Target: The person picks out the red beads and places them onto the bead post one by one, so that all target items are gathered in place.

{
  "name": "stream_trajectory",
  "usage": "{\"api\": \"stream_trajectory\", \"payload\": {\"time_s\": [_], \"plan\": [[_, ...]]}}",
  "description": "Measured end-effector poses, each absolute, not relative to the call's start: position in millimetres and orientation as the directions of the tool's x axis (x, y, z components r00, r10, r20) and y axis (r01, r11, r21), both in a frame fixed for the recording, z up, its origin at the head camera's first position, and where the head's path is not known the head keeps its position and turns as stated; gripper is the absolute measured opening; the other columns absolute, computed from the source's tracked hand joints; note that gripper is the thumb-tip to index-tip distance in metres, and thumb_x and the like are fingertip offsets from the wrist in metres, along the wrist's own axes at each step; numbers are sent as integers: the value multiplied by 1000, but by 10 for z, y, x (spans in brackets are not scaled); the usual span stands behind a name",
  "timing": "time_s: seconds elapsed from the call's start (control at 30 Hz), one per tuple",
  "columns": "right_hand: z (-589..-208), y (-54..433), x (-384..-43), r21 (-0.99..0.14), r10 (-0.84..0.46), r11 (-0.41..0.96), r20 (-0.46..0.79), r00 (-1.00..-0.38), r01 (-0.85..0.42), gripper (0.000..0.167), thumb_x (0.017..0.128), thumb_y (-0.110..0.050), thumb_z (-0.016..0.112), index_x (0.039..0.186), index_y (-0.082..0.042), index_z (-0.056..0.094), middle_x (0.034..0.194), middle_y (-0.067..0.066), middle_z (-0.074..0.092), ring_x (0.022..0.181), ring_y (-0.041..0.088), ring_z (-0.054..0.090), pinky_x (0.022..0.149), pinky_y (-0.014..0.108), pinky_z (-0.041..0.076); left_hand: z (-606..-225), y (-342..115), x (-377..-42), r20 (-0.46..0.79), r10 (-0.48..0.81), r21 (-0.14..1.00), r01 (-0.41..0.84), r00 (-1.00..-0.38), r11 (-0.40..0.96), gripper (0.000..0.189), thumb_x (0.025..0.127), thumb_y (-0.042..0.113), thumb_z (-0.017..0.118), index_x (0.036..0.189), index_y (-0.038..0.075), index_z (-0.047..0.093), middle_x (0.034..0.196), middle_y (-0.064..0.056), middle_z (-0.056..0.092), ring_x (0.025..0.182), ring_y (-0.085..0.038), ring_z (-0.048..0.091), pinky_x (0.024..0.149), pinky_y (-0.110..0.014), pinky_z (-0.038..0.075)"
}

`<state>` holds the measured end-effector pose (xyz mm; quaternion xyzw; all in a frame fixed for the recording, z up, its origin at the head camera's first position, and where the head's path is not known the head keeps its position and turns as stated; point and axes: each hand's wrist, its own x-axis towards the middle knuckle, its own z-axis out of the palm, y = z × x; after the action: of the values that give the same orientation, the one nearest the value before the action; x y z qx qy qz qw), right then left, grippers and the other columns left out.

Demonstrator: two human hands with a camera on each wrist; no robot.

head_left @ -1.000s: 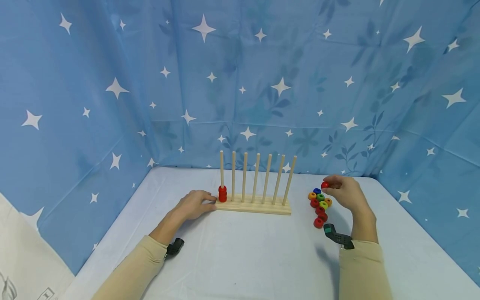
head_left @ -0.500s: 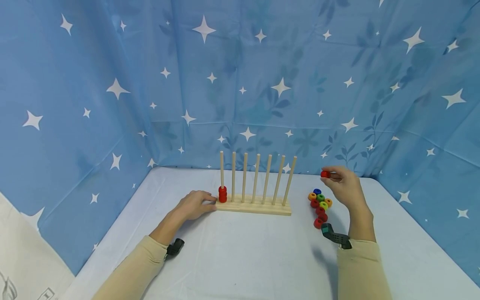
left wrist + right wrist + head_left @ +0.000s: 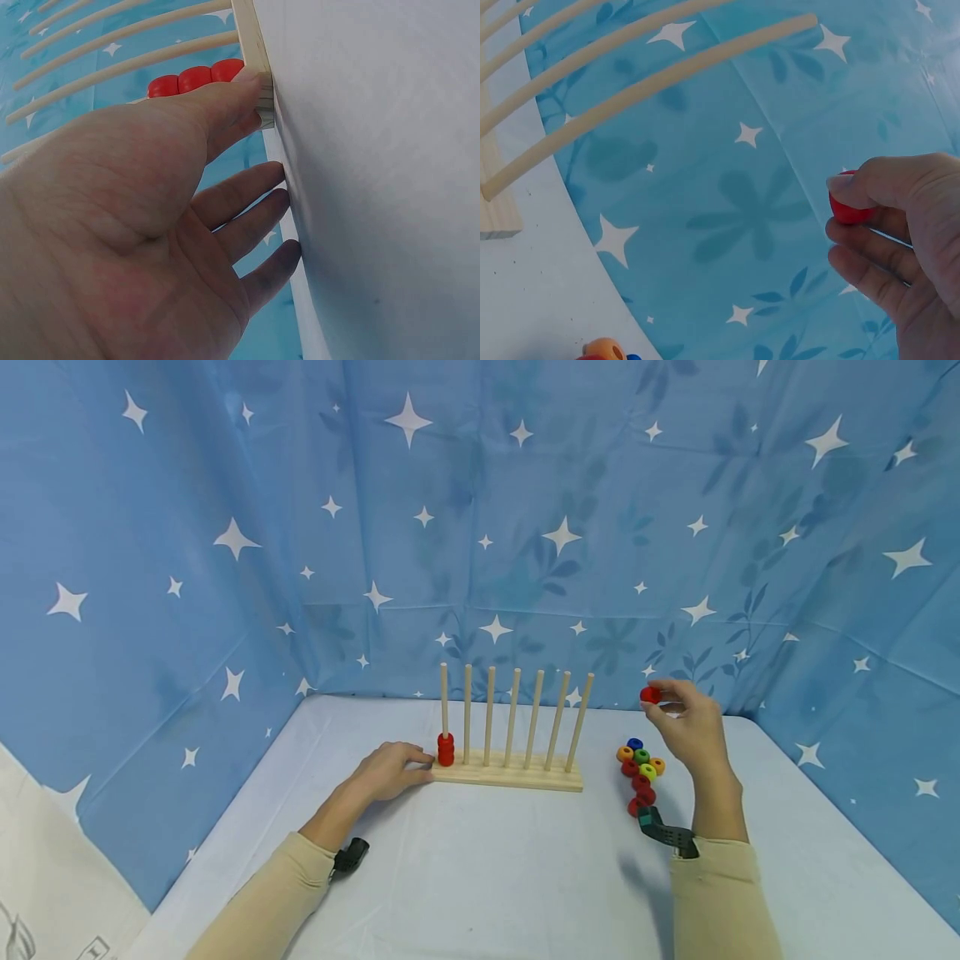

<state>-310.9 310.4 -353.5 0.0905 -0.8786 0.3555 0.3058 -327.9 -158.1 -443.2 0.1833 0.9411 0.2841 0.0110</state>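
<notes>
You have a starry, leaf-printed blue curtain [image 3: 465, 468] hanging behind and beside the white table [image 3: 480, 868], and a pale printed cloth [image 3: 45, 860] at your lower left.

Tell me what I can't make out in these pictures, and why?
- Held bead, right wrist view: partly behind the thumb of the right hand.
- Left hand, left wrist view: index finger partly behind its thumb.
- Rack, left wrist view: far end cut off by the top edge.
- Leftmost peg, head view: foot hidden by stacked beads.
- Loose beads, right wrist view: mostly cut off by the bottom edge.
</notes>
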Motion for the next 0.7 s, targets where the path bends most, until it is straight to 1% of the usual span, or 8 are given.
{"api": "stream_trajectory", "payload": {"time_s": [0.1, 0.23, 0.33, 0.4, 0.5, 0.7], "plan": [[-3516, 3074, -3112, -556, 61, 721, 645, -762, -414, 34, 97, -10, 74, 130, -2, 70, 120, 17, 71, 105, 27, 68, 87, 0, 43, -4431, -1582, -3279, 85, 353, 539, 341, -932, 771, 34, 96, 32, 76, 127, 19, 77, 143, -13, 65, 137, -38, 57, 111, -58, 46], [-3476, 3009, -3105, -557, 70, 691, 686, -724, -461, 36, 94, -10, 78, 129, -5, 72, 118, 14, 70, 100, 2, 67, 89, 2, 45, -4431, -1580, -3280, 85, 357, 540, 344, -930, 769, 34, 97, 32, 75, 128, 19, 77, 143, -14, 65, 137, -38, 57, 111, -58, 46], [-3450, 2942, -3105, -562, 87, 658, 717, -691, -501, 35, 93, -8, 79, 127, -5, 74, 118, 13, 70, 99, -11, 61, 89, 3, 46, -4432, -1580, -3279, 84, 359, 545, 344, -930, 765, 34, 97, 32, 75, 128, 18, 77, 144, -14, 65, 137, -38, 57, 110, -58, 47], [-3437, 2895, -3110, -561, 101, 638, 740, -665, -528, 34, 92, -7, 79, 126, -5, 75, 118, 13, 71, 99, -11, 60, 90, 3, 47, -4432, -1579, -3279, 83, 360, 548, 344, -929, 762, 34, 97, 32, 75, 128, 18, 77, 144, -14, 65, 137, -38, 57, 110, -57, 47], [-3418, 2830, -3118, -555, 124, 614, 769, -627, -560, 33, 92, -5, 79, 124, -5, 75, 118, 13, 71, 101, -8, 61, 90, 5, 48, -4431, -1581, -3278, 83, 357, 551, 341, -930, 761, 34, 97, 31, 75, 128, 18, 77, 143, -14, 65, 137, -38, 57, 110, -57, 47], [-3390, 2721, -3130, -543, 151, 588, 801, -579, -599, 37, 90, -3, 80, 127, -7, 74, 121, 12, 71, 103, -4, 63, 91, 7, 50, -4426, -1582, -3276, 84, 355, 543, 341, -931, 767, 33, 97, 32, 75, 128, 19, 77, 143, -14, 65, 137, -38, 57, 110, -57, 47]]}}
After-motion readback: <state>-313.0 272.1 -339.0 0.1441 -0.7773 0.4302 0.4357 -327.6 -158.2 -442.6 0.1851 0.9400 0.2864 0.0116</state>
